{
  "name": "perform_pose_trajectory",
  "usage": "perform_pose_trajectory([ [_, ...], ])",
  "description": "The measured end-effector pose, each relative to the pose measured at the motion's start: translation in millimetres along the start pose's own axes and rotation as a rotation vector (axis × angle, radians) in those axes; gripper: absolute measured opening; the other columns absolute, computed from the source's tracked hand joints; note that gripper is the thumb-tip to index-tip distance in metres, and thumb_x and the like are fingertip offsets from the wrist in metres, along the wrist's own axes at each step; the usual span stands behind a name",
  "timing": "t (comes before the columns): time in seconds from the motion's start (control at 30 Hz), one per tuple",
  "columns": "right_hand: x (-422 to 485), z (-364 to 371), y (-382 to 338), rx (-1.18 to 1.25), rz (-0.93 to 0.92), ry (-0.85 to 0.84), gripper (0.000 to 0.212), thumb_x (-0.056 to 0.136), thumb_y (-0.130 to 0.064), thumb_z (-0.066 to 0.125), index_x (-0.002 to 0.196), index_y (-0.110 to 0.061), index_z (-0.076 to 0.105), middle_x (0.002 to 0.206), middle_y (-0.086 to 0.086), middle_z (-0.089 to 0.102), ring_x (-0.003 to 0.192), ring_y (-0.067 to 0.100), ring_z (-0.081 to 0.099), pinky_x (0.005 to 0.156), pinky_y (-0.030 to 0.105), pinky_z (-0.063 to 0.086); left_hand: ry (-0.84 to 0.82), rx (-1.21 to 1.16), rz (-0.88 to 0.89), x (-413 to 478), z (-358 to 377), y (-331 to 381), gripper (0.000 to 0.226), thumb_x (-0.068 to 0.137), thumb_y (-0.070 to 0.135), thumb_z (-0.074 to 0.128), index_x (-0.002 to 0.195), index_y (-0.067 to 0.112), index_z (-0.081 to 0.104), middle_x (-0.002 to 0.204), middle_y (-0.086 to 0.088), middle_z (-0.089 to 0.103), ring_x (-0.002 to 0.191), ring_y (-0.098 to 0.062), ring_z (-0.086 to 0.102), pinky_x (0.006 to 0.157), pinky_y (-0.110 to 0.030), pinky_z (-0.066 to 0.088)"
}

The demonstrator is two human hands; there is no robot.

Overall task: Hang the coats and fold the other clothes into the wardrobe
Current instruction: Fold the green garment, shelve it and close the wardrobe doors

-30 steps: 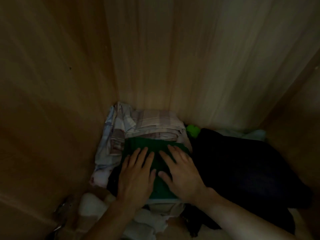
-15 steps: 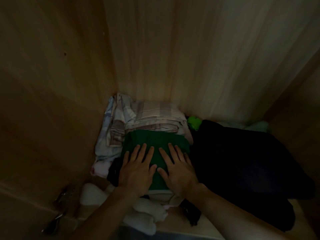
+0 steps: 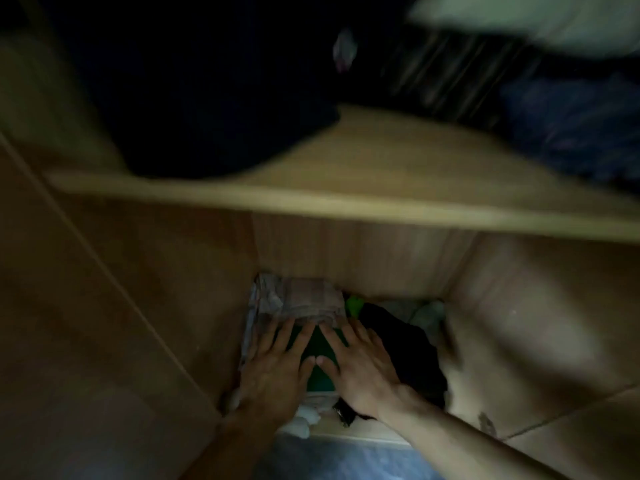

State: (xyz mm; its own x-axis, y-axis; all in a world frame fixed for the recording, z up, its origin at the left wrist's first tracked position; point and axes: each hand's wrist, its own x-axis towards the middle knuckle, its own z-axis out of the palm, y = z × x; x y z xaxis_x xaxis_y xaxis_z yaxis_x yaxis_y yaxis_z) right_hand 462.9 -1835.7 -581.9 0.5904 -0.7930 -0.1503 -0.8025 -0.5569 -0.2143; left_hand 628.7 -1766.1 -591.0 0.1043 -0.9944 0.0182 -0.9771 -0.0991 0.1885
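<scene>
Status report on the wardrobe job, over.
Left hand and right hand both flat, pressing the folded green garment. It sits in the lower compartment, plaid stack behind, black garment at right. Nothing blocking the hands.

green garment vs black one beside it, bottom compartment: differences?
The green garment lies flat, pressed under the left hand and right hand; the black garment sits to its right, rumpled. The green garment is mostly covered by the hands; the black garment shows a wider spread. Both lie below the shelf.
</scene>
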Motion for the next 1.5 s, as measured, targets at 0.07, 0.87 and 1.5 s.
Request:
perform_pose_trajectory([
  [0.07,-32,-58,-21,-0.005,0.012,0.006,0.066,0.097,-0.064,0.015,0.155,-0.035,0.003,0.165,0.000,0.005,0.151,0.024,0.003,0.121,0.046,0.012,0.004,0.012,-0.026,-23,-64,14,0.060,0.097,0.060,0.017,0.154,0.043,0.007,0.164,0.006,0.011,0.151,-0.018,0.008,0.121,-0.041,0.014],
  [0.87,-330,-394,-118,-0.080,0.040,0.421,0.060,0.101,-0.055,0.027,0.153,-0.025,0.020,0.159,0.009,0.024,0.144,0.029,0.024,0.113,0.047,0.029,0.314,0.036,0.046,-205,-429,150,0.055,0.098,0.056,0.028,0.148,0.034,0.030,0.159,-0.001,0.026,0.144,-0.028,0.026,0.108,-0.049,0.034],
  [1.5,-591,-417,-96,-0.024,0.200,0.648,0.065,0.099,-0.058,0.026,0.154,-0.022,0.023,0.159,0.010,0.027,0.144,0.028,0.027,0.113,0.043,0.030,0.362,-0.093,0.156,-391,-485,272,0.052,0.098,0.050,0.040,0.144,0.026,0.037,0.151,-0.003,0.039,0.134,-0.028,0.037,0.105,-0.048,0.036],
])
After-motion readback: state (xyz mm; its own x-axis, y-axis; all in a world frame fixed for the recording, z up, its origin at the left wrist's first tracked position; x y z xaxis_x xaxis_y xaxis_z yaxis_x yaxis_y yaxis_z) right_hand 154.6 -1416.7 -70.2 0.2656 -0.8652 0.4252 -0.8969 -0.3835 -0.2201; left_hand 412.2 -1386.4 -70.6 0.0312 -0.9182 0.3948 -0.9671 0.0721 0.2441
